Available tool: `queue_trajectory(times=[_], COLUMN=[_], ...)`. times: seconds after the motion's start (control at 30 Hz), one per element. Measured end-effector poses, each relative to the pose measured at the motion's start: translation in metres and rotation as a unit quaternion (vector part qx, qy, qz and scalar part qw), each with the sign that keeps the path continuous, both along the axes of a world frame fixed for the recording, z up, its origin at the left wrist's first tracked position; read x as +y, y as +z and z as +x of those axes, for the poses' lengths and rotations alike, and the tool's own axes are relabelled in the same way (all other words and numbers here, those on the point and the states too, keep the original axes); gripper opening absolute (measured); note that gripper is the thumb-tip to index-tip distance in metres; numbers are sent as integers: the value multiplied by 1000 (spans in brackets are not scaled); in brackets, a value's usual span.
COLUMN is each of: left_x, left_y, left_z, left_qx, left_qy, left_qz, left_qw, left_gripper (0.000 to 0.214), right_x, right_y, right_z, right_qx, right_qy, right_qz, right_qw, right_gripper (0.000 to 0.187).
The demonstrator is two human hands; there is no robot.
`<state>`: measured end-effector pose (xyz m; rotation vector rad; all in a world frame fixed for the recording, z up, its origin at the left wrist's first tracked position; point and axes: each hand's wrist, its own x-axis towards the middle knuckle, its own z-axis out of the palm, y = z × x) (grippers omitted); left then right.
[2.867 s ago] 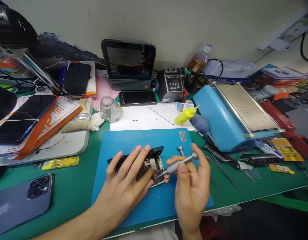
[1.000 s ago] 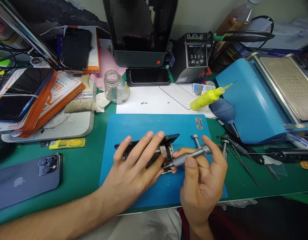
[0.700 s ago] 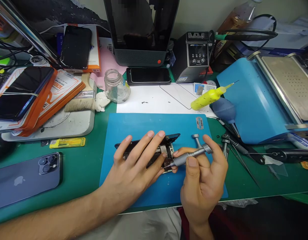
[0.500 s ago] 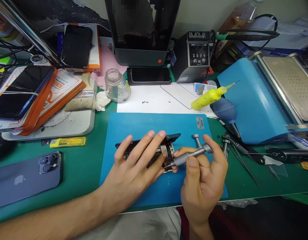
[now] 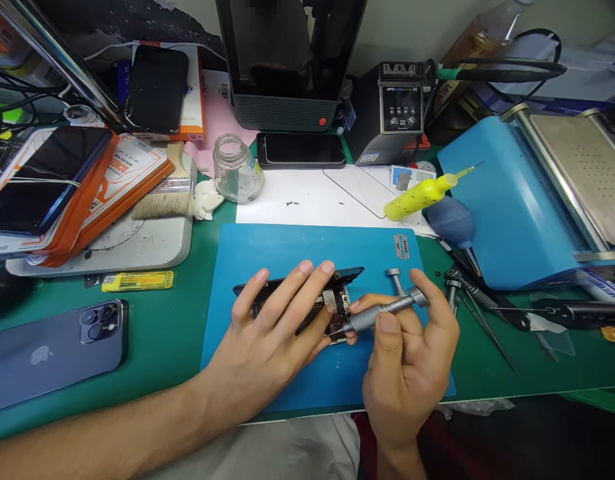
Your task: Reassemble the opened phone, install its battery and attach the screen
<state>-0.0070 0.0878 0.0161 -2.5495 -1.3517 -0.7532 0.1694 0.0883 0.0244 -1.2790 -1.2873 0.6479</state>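
An opened phone (image 5: 339, 323) lies on the blue mat (image 5: 307, 243), its dark screen panel (image 5: 354, 274) tilted up along the far side and its inner parts showing. My left hand (image 5: 274, 347) reaches across it, fingers spread over the panel and inside, thumb by the near edge, holding it steady. Much of the phone is hidden beneath that hand. Between the fingers and thumb of my right hand (image 5: 407, 360) is a grey screwdriver (image 5: 370, 317), slanted, its tip down at the phone's near right part. A forefinger rests by the driver's cap. Another grey screwdriver (image 5: 394, 280) lies just behind.
A dark blue phone (image 5: 52, 353) lies face down at left, near a yellow packet (image 5: 137, 281). Behind the mat stand a glass jar (image 5: 237, 173) and a yellow bottle (image 5: 420, 197) with a needle tip. Tweezers (image 5: 490, 333) and a blue air blower (image 5: 452, 223) are at right.
The whole view has shifted slightly to the side. Both hands, the phone and the screwdriver keep almost the same places relative to one another.
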Motion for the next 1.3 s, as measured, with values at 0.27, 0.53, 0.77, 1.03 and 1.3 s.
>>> queue_trajectory(times=[0.27, 0.53, 0.77, 1.03, 1.3], left_x=[0, 3, 2, 1, 3], left_y=[0, 1, 1, 1, 1], left_z=[-1, 2, 0, 0, 0], left_qx=[-2, -9, -7, -3, 1], left_qy=[-2, 1, 1, -2, 2], left_qz=[1, 8, 5, 1, 4], left_qw=[1000, 1000, 1000, 1000, 1000], left_gripper=[30, 24, 27, 28, 27], right_x=[0, 0, 3, 3, 2], right_y=[0, 0, 0, -1, 0], right_z=[1, -2, 0, -1, -1], right_qx=[10, 25, -20, -17, -5], right_qy=[-9, -33, -22, -20, -17], right_qz=[-4, 1, 6, 7, 2], right_qw=[1000, 999, 1000, 1000, 1000], right_gripper=[49, 47, 48, 48, 47])
